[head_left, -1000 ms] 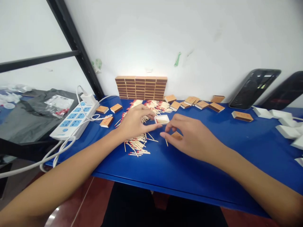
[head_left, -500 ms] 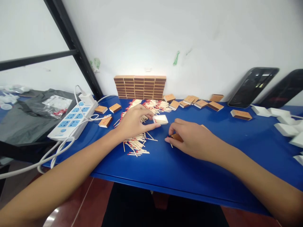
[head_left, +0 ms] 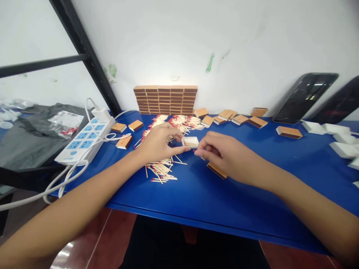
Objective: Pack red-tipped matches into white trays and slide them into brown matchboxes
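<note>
My left hand [head_left: 162,144] grips the left end of a small white matchbox tray [head_left: 193,140] between thumb and fingers. Several matchsticks lie inside that tray, on the blue table. Just to its right, my right hand [head_left: 221,153] pinches a matchstick [head_left: 202,158], its red head pointing toward the tray. Under the right hand lies an orange-brown matchbox sleeve [head_left: 217,171], partly covered. Loose red-tipped matches [head_left: 161,172] spread in a pile beneath and in front of my left hand, and more matches [head_left: 183,122] lie behind it.
Stacked matchboxes [head_left: 166,100] form a wall at the back. Loose sleeves [head_left: 239,119] lie along the wall to the right, near two leaning phones [head_left: 305,98]. White trays [head_left: 343,138] sit at far right. A power strip [head_left: 84,140] with white cables stands on the left.
My right hand has moved slightly up and left with the matchstick, nearer the tray, uncovering more of the sleeve beneath it. My left hand stays on the tray.
</note>
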The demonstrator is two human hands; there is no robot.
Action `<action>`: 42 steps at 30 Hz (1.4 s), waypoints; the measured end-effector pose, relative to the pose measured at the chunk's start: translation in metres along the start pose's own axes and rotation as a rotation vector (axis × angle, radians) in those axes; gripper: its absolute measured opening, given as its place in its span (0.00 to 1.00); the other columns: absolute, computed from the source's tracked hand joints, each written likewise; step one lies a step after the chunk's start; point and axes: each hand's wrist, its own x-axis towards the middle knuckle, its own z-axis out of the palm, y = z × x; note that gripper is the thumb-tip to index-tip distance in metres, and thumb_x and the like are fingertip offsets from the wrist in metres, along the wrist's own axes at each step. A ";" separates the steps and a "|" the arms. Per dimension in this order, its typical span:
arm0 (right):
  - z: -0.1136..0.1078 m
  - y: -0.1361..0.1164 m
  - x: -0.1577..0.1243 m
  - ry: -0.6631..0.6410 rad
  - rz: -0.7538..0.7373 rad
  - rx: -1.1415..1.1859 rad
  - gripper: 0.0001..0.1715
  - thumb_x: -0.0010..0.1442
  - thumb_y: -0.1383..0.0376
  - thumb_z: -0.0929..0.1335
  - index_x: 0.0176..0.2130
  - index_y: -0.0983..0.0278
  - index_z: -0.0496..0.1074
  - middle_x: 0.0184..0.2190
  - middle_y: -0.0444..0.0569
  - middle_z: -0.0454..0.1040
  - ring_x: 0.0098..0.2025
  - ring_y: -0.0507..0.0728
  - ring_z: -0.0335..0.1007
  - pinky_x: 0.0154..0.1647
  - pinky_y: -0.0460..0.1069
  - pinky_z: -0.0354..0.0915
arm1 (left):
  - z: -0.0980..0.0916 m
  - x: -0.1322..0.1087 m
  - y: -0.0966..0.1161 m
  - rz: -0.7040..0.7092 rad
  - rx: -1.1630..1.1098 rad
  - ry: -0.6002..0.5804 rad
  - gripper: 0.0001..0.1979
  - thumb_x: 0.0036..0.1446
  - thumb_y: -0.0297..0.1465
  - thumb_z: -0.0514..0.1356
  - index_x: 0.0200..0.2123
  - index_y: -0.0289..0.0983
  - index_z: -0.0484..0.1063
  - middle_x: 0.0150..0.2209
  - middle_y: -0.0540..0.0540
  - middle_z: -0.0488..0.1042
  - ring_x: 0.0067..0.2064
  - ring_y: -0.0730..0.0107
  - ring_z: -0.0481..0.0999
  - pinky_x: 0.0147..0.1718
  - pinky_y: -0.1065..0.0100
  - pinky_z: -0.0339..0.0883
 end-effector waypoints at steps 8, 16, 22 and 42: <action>0.013 0.013 0.012 0.187 -0.113 -0.137 0.10 0.73 0.64 0.65 0.39 0.63 0.73 0.38 0.50 0.74 0.35 0.56 0.69 0.37 0.50 0.62 | 0.000 0.000 0.011 0.038 -0.162 -0.027 0.10 0.57 0.39 0.74 0.39 0.41 0.82 0.39 0.47 0.84 0.42 0.63 0.80 0.42 0.61 0.73; 0.016 -0.030 0.000 0.178 -0.145 0.069 0.06 0.70 0.62 0.70 0.41 0.61 0.76 0.38 0.48 0.75 0.38 0.55 0.71 0.40 0.50 0.64 | -0.003 0.003 -0.005 -0.091 0.010 0.136 0.11 0.59 0.41 0.72 0.36 0.41 0.81 0.37 0.48 0.84 0.42 0.59 0.80 0.44 0.58 0.71; 0.051 -0.056 -0.004 -0.097 -0.154 0.091 0.06 0.70 0.63 0.70 0.43 0.64 0.75 0.43 0.50 0.76 0.45 0.58 0.72 0.43 0.51 0.65 | -0.004 0.003 -0.007 -0.108 0.031 0.176 0.10 0.58 0.41 0.72 0.37 0.41 0.81 0.35 0.49 0.84 0.42 0.60 0.79 0.43 0.59 0.71; 0.038 -0.037 -0.009 -0.164 -0.179 -0.324 0.11 0.74 0.66 0.67 0.37 0.64 0.73 0.37 0.48 0.74 0.31 0.53 0.68 0.28 0.49 0.50 | -0.001 0.002 -0.008 -0.073 0.026 0.099 0.13 0.58 0.44 0.72 0.37 0.40 0.81 0.36 0.47 0.84 0.41 0.59 0.80 0.42 0.59 0.71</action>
